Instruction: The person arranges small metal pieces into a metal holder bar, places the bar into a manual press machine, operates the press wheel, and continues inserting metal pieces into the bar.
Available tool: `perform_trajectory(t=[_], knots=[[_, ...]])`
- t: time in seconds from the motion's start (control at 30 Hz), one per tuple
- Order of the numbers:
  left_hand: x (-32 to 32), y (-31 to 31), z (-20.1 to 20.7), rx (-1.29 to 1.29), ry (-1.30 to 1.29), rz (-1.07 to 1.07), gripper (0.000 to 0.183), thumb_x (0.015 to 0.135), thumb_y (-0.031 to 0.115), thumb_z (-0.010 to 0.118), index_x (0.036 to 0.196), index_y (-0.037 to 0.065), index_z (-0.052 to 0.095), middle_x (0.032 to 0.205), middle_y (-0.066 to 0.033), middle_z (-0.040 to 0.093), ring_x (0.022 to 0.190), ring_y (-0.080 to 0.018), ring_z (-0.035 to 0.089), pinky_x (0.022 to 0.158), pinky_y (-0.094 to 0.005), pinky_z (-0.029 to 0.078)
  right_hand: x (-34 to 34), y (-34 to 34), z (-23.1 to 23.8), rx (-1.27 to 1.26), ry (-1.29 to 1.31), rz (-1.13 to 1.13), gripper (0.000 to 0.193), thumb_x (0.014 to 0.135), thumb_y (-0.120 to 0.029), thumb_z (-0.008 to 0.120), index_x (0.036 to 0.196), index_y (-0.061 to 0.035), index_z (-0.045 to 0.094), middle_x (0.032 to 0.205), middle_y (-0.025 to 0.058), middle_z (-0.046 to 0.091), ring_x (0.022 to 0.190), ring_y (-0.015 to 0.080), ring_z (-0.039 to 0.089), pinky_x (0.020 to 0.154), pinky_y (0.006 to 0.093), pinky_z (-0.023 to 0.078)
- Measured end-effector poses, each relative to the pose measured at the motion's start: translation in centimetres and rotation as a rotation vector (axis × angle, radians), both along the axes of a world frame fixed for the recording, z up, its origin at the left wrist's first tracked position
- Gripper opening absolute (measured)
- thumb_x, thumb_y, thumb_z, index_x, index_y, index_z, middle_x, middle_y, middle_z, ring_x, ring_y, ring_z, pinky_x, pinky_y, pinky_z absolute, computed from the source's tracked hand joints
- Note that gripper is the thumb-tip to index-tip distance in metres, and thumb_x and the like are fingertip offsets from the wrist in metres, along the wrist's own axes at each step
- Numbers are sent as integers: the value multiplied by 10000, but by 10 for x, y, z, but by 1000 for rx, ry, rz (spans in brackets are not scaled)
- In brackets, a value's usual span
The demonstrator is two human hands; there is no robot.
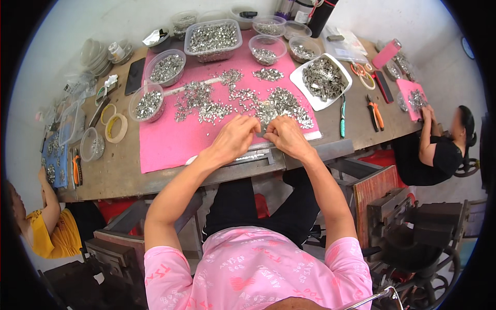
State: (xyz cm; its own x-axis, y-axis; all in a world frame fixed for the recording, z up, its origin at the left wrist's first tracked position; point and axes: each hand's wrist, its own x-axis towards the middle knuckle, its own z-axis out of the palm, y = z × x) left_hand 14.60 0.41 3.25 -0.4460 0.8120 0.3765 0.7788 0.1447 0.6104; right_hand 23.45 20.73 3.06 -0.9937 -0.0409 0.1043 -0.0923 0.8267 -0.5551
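Observation:
My left hand (233,136) is curled, fingertips pinched together, at the near edge of a pink mat (163,139). My right hand (289,136) is closed the same way just beside it, a small gap between them. Whatever either hand pinches is too small to make out. Right beyond my fingers lies a heap of small shiny metal pieces (281,105). Looser groups of such pieces (195,98) spread to the left on the mat. A ruler-like metal strip (253,156) lies below my hands along the table edge.
Tubs of metal pieces (166,67) and a large clear box (213,39) stand at the back. On the right are a white tray (341,97), teal-handled tool (342,121), orange pliers (375,113) and phone (383,87). Tape rolls (117,129) lie left. Two people (439,150) work at either side.

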Motion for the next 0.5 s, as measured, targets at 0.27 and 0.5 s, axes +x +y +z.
perform_trajectory(t=[0.27,0.5], knots=[[54,-36,-2,157,-416,211,187,874,3,724,1049,17,661,960,-88,685,916,-190,696,847,-320,536,8,-3,-1,-10,184,49,99,882,-72,687,937,-15,628,857,173,636,857,365,607,820,469,468],[60,-33,-11,198,-353,232,180,879,14,731,1042,14,657,979,-96,676,922,-204,700,841,-335,548,35,-12,1,-503,124,-194,87,951,-18,651,1027,11,620,892,112,679,810,204,660,738,335,523]])
